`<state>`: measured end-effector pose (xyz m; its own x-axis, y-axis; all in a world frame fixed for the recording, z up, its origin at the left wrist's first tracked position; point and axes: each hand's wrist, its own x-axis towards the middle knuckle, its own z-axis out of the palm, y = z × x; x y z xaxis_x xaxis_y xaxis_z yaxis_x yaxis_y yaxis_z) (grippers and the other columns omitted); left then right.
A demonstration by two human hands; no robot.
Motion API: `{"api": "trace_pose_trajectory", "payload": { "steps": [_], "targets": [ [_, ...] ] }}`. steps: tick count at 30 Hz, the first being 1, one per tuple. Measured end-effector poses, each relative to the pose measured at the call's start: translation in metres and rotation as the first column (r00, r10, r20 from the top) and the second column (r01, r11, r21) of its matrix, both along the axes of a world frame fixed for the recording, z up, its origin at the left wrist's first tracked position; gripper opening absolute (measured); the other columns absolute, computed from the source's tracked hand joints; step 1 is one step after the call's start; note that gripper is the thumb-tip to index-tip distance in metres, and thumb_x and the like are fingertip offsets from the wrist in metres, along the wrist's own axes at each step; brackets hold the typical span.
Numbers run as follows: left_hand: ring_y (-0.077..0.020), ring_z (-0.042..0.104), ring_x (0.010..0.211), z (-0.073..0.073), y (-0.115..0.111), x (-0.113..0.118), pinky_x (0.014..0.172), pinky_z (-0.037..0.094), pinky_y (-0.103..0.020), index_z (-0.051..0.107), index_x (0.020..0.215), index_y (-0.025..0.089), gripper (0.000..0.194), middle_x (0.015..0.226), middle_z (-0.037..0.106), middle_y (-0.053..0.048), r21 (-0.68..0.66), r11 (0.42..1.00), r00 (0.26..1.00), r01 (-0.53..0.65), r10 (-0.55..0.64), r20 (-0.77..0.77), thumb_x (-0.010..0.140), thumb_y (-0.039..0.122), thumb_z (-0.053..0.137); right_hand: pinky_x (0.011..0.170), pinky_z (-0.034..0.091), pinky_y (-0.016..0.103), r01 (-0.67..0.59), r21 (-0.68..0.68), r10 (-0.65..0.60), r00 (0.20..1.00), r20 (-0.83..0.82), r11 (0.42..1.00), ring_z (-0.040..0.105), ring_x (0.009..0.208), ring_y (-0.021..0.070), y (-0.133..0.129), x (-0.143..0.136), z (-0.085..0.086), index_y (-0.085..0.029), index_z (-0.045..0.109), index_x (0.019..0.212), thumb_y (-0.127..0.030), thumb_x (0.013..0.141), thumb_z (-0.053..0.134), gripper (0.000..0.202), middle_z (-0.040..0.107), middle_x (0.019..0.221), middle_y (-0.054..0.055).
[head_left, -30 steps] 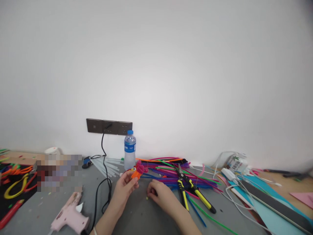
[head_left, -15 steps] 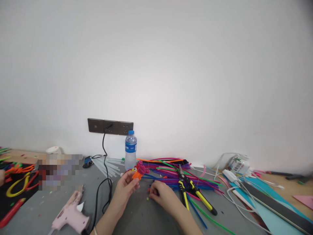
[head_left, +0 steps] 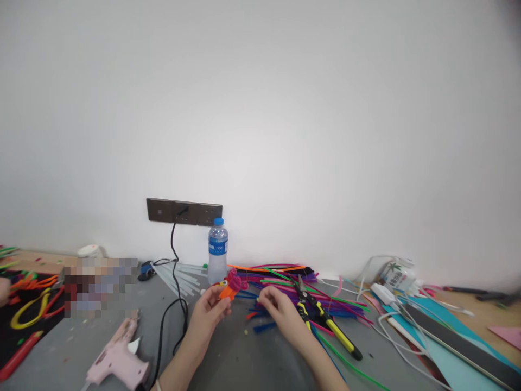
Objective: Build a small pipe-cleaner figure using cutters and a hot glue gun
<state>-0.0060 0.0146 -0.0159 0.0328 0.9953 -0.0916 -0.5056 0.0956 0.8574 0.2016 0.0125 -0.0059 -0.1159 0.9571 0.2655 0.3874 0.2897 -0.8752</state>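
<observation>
Right hand is lifting off the table, uncovering a short blue strip, fingers curling, can't tell if gripping anything; left hand is still pinching the orange-and-pink toy near the bottle, so that's staying in work.

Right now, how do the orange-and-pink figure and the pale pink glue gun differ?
Support: the orange-and-pink figure is held in the left hand; the pale pink glue gun lies unheld on the grey table.
Size: the figure fits between fingertips; the gun is plainly larger.
Colour: the figure is vivid; the gun is pale with brownish marks.
Shared: both have pink parts.
</observation>
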Motion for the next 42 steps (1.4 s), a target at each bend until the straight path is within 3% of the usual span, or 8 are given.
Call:
{"api": "trace_pose_trajectory", "payload": {
  "steps": [5, 10, 17, 22, 42],
  "targets": [
    [-0.0124, 0.063, 0.062, -0.004, 0.002, 0.000, 0.059, 0.053, -0.023, 0.071, 0.082, 0.016, 0.044, 0.071, 0.070, -0.001, 0.012, 1.000, 0.999, 0.017, -0.017, -0.030, 0.049, 0.037, 0.092, 0.054, 0.033, 0.025, 0.108, 0.053, -0.094, 0.973, -0.211, 0.993, 0.039, 0.057, 0.0146, 0.001, -0.004, 0.013, -0.020, 0.054, 0.071, -0.057, 0.081, 0.057, 0.039, 0.043, 0.062, -0.003],
    [-0.0121, 0.062, 0.062, -0.005, 0.003, 0.000, 0.058, 0.052, -0.022, 0.070, 0.083, 0.016, 0.046, 0.074, 0.070, -0.002, 0.011, 0.999, 0.998, 0.048, -0.048, -0.044, 0.049, 0.039, 0.092, 0.054, 0.034, 0.025, 0.134, 0.030, -0.120, 0.949, -0.293, 0.990, 0.041, 0.058, 0.0154, -0.001, -0.015, 0.009, -0.019, 0.055, 0.068, -0.060, 0.077, 0.061, 0.043, 0.046, 0.061, -0.001],
    [-0.0105, 0.057, 0.056, -0.004, 0.001, 0.002, 0.049, 0.044, -0.018, 0.069, 0.079, 0.017, 0.048, 0.066, 0.068, 0.001, 0.019, 0.997, 0.991, 0.069, -0.067, -0.119, 0.046, 0.043, 0.091, 0.053, 0.031, 0.025, 0.145, 0.032, -0.131, 0.956, -0.264, 0.989, 0.039, 0.056, 0.0147, 0.000, -0.017, 0.002, -0.019, 0.057, 0.072, -0.057, 0.080, 0.060, 0.039, 0.044, 0.060, -0.003],
    [-0.0106, 0.057, 0.059, -0.008, 0.000, 0.003, 0.049, 0.042, -0.017, 0.069, 0.082, 0.017, 0.043, 0.070, 0.068, 0.000, 0.061, 0.996, 0.985, 0.063, -0.052, -0.165, 0.054, 0.043, 0.088, 0.052, 0.031, 0.025, 0.143, 0.051, -0.126, 0.962, -0.241, 0.988, 0.039, 0.054, 0.0145, -0.002, -0.018, 0.002, -0.019, 0.057, 0.071, -0.055, 0.081, 0.059, 0.037, 0.042, 0.058, -0.004],
    [-0.0125, 0.058, 0.060, -0.012, 0.002, 0.003, 0.051, 0.042, -0.019, 0.068, 0.083, 0.018, 0.046, 0.071, 0.068, -0.001, 0.061, 0.997, 0.979, 0.052, -0.039, -0.202, 0.053, 0.046, 0.087, 0.052, 0.031, 0.025, 0.152, 0.080, -0.135, 0.973, -0.185, 0.985, 0.039, 0.055, 0.0145, -0.005, -0.022, 0.005, -0.019, 0.057, 0.071, -0.052, 0.084, 0.057, 0.036, 0.042, 0.059, -0.003]
  ]
}}
